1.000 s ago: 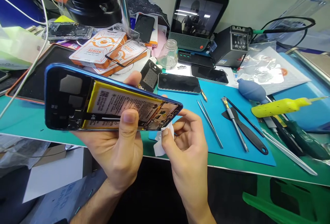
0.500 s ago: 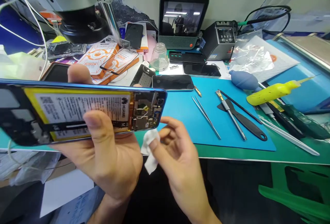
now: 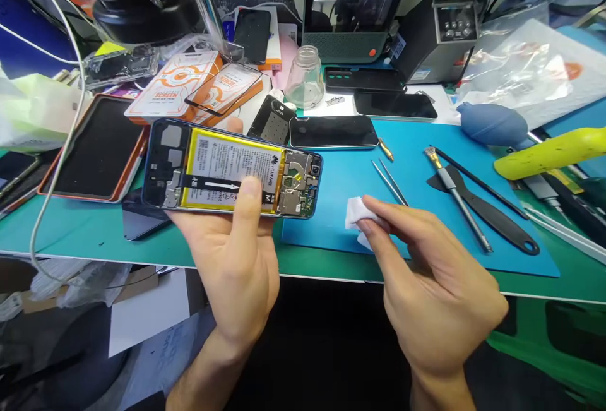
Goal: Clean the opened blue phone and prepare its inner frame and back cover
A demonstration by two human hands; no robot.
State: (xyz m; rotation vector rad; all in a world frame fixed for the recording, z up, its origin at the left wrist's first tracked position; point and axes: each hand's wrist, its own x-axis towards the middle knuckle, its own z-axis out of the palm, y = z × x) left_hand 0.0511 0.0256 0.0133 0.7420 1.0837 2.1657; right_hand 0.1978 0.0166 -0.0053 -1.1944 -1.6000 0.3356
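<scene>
An opened smartphone (image 3: 213,165), its back cover off, lies tilted across my left hand (image 3: 237,253). The thumb presses on the yellow-edged battery, and the fingers are mostly hidden behind the phone. Bare circuit parts show at the phone's right end. To the right of it, apart from the phone, my right hand (image 3: 426,272) pinches a folded white wipe (image 3: 357,212) between thumb and forefinger. Just beyond that hand a pair of tweezers (image 3: 389,182) lies on the blue mat (image 3: 317,228).
A brush (image 3: 454,193) and a black spudger (image 3: 492,215) lie right on the mat. Several phones, including one black-screened phone (image 3: 334,132), lie behind. A glass jar (image 3: 305,76), orange-white boxes (image 3: 175,86) and a microscope (image 3: 142,4) stand farther back. A white cable (image 3: 61,171) hangs at left.
The phone has gone farther from the camera and now shows whole. My right hand with the wipe has moved right, away from the phone's end. The view has shifted too.
</scene>
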